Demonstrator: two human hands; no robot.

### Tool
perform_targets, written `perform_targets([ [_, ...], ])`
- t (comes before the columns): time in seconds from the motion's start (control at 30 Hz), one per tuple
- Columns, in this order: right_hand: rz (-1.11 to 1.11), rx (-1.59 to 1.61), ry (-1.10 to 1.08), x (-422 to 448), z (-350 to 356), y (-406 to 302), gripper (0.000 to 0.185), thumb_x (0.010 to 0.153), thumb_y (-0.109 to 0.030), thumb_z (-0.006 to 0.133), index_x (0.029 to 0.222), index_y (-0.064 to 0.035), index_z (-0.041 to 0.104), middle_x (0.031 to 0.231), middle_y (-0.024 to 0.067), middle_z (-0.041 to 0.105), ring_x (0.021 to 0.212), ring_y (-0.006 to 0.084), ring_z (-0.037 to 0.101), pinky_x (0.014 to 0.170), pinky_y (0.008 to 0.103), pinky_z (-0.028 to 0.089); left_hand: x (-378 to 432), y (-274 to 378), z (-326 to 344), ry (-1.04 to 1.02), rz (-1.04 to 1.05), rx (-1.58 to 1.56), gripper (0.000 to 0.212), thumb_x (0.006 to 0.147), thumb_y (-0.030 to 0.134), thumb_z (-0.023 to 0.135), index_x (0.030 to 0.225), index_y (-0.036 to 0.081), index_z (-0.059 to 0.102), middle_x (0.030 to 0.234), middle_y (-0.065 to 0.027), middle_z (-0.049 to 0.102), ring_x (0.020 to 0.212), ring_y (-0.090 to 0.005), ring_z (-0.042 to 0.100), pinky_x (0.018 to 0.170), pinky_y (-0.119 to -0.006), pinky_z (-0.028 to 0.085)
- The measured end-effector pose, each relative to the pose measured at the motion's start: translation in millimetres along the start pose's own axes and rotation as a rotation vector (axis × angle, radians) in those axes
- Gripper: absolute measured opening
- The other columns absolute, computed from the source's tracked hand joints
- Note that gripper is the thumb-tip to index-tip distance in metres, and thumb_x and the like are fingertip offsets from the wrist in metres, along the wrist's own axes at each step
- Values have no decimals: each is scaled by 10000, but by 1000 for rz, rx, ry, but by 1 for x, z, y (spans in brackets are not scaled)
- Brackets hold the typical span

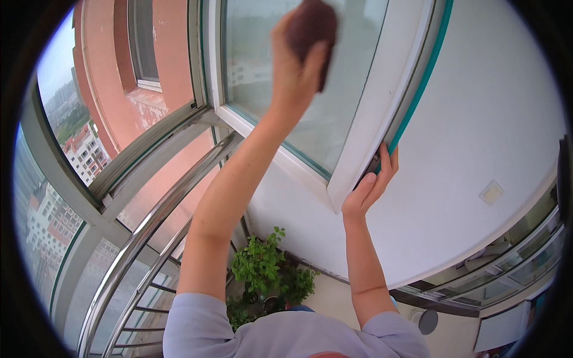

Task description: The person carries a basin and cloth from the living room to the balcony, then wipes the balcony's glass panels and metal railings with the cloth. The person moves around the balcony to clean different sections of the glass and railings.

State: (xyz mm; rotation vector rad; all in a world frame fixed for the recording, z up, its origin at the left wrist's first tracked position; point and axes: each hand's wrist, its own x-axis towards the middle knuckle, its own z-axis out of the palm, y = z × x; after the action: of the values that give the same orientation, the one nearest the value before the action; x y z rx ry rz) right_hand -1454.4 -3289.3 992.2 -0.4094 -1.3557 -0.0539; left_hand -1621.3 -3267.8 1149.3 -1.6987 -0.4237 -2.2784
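My left hand [293, 78] is raised at the top of the view, gripping a dark maroon cloth or pad [313, 31], blurred by motion. Behind it is the glass pane [344, 103] of an open window sash; whether the cloth touches the glass I cannot tell. Lower down, my right hand [371, 183] grips the outer edge of the white sash frame [362, 129], fingers on its far side. A teal seal strip [421, 94] runs up that edge, with a dark fitting [369, 170] partly hidden by my fingers.
A curved metal railing [147, 223] runs along the left, inside the window frame [147, 161]. Leafy potted plants [259, 264] stand on the floor below, by the white wall [465, 134]. A wall switch [492, 193] and a round grey-topped object [427, 321] are at right.
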Motion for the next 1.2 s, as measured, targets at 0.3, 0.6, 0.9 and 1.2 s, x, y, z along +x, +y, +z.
perform_targets([
  [0.3, 170, 374, -41, -2, -5, 3, 767, 1066, -590, 304, 1537, 15, 307, 1616, 206, 301, 1446, 309, 363, 1175, 449, 301, -95, 35, 16, -289, 341, 227, 619, 578, 77, 839, 1155, 243, 687, 1369, -91, 549, 1222, -387, 464, 1005, -488, 450],
  [0.6, 183, 354, -63, -5, -7, 6, 634, 1098, -427, 366, 1543, 20, 300, 1620, 194, 311, 1462, 317, 362, 1176, 451, 310, -213, 26, -66, -459, 68, 286, 557, 620, 51, 818, 1144, 153, 658, 1320, -128, 566, 1183, -383, 526, 1007, -495, 460],
  [0.9, 40, -32, -74, -18, 1, -24, 581, 1039, -269, 462, 1505, 66, 373, 1623, 369, 168, 1507, 500, 220, 1191, 552, 234, -170, -56, -147, -354, -234, 624, 604, 781, -92, 694, 1336, 48, 499, 1337, -194, 550, 1262, -424, 500, 1090, -467, 411],
  [1.2, 5, -47, -143, -21, -4, -22, 567, 1039, -275, 480, 1473, 83, 411, 1629, 359, 166, 1511, 518, 189, 1193, 590, 207, -165, -110, -191, -106, -710, 920, 408, 950, 141, 641, 1315, 29, 495, 1201, -266, 645, 1155, -473, 599, 964, -500, 491],
])
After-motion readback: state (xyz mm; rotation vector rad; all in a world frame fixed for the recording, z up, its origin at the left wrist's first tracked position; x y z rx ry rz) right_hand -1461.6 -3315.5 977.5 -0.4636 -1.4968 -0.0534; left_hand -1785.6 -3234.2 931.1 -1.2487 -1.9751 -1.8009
